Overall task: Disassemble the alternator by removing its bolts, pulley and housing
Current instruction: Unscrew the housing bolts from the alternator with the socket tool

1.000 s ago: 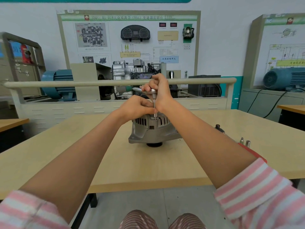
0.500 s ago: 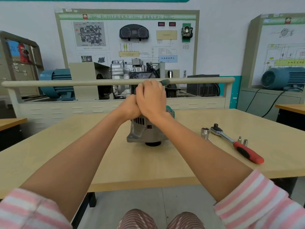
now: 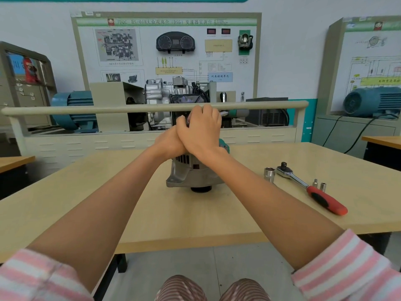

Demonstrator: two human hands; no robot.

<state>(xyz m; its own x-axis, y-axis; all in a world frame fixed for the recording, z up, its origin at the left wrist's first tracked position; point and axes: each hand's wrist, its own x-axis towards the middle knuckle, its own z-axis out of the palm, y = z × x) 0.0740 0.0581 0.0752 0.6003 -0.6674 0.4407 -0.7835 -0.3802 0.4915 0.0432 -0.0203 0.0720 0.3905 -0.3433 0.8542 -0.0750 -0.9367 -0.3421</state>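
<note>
Covering the alternator (image 3: 191, 170) top, both hands (image 3: 200, 131) overlap — grip indiscernible, tool hidden.

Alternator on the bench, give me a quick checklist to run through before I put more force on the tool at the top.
1. Silver finned alternator sits flat on the pale wooden table, dark pulley underneath: ok.
2. Both hands on the tool: right hand wraps over the top, left hand tucked beneath it: ok.
3. Tool seated squarely on the bolt: cannot tell, the hands hide it.
4. Red-handled ratchet wrench clear of your arms, lying to the right: ok.
5. Large chrome socket upright beside the ratchet head, two small sockets near the handle, none close to the edge: ok.
</note>
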